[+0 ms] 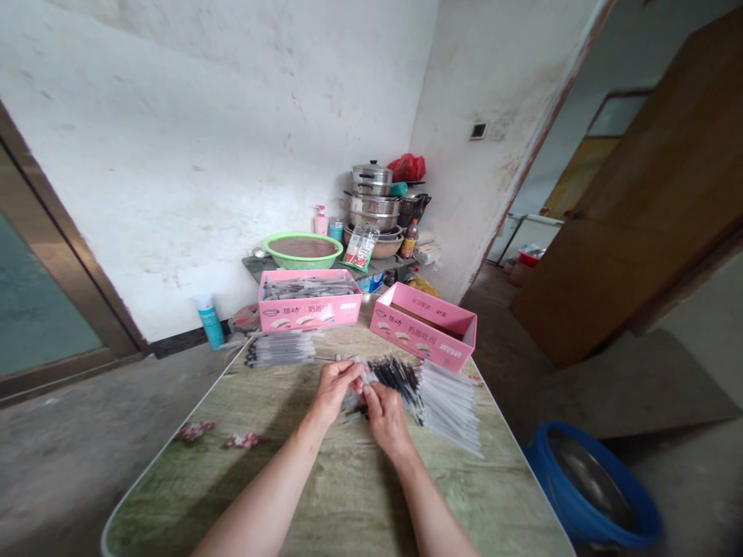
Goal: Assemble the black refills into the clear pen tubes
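Note:
Both of my hands meet above the middle of the table, fingers pinched close together. My left hand (337, 388) and my right hand (387, 418) grip a pale, translucent pen part (365, 373) between them; its details are blurred and partly behind the fingers. Right beside my right hand lies a heap of black-tipped pen pieces (398, 377). Farther right, clear pen barrels (450, 406) are spread in a row. On the left, a bundle of translucent pens with dark ends (283, 349) rests in front of a pink box (310, 313) filled with more pens.
A second pink box (421, 329) stands at the table's back right. Behind are a green basin (303, 251) of brownish liquid, stacked steel pots (373, 197) and a bottle (409, 238). A blue tub (592, 487) sits beside the wood-patterned table (232, 487); a spray can (210, 321) stands left.

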A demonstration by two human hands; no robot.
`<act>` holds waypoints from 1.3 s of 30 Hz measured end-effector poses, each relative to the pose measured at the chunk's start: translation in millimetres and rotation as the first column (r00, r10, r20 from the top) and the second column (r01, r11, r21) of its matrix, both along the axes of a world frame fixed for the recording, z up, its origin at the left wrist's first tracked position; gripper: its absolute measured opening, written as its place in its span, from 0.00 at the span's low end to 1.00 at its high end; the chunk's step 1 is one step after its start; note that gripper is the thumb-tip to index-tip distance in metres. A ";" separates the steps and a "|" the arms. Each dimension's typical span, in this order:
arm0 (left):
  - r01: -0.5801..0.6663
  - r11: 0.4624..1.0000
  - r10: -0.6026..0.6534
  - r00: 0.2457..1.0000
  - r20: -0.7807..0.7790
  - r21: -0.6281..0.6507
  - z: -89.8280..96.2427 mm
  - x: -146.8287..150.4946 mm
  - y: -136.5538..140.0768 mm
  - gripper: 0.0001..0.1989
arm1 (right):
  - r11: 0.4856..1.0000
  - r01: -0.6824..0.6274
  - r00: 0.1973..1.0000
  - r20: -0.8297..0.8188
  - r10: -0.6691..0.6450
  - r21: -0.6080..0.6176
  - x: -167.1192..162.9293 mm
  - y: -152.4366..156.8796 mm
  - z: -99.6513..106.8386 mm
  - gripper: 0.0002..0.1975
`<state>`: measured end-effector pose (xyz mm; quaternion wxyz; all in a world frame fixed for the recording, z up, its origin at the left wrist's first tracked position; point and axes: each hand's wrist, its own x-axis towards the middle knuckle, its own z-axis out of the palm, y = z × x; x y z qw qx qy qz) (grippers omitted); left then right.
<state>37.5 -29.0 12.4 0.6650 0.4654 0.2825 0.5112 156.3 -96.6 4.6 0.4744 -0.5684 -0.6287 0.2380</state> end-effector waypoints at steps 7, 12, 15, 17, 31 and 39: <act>-0.093 0.996 0.093 0.995 -0.026 0.011 0.6 -2.3 2.8 0.18 | 0.987 0.153 0.959 0.235 -0.160 0.045 -6.5 1.7 -2.1 0.28; 0.145 0.989 -0.145 0.989 -0.008 -0.012 1.1 -8.5 3.5 0.18 | 0.913 -0.361 0.798 -0.570 0.195 -0.192 0.3 0.2 -2.4 0.29; 0.186 0.982 -0.186 0.983 0.001 -0.020 0.9 -6.3 1.6 0.18 | 0.849 -0.503 0.634 -0.737 0.233 -0.164 4.4 -2.4 -1.4 0.26; 0.171 0.985 -0.170 0.985 0.025 -0.023 0.3 -2.5 -0.4 0.19 | 0.866 -0.474 0.650 -0.727 0.221 -0.161 4.6 -2.4 -0.6 0.25; -0.268 0.962 0.272 0.960 0.073 -0.059 -0.1 -5.3 13.6 0.20 | 0.943 0.218 0.734 0.594 -0.329 0.253 -7.3 -9.5 -9.0 0.21; -0.248 0.943 0.316 0.877 -0.363 0.221 -17.5 -15.5 24.8 0.22 | 0.903 0.366 0.756 0.494 -0.429 0.226 9.1 -2.5 -7.9 0.23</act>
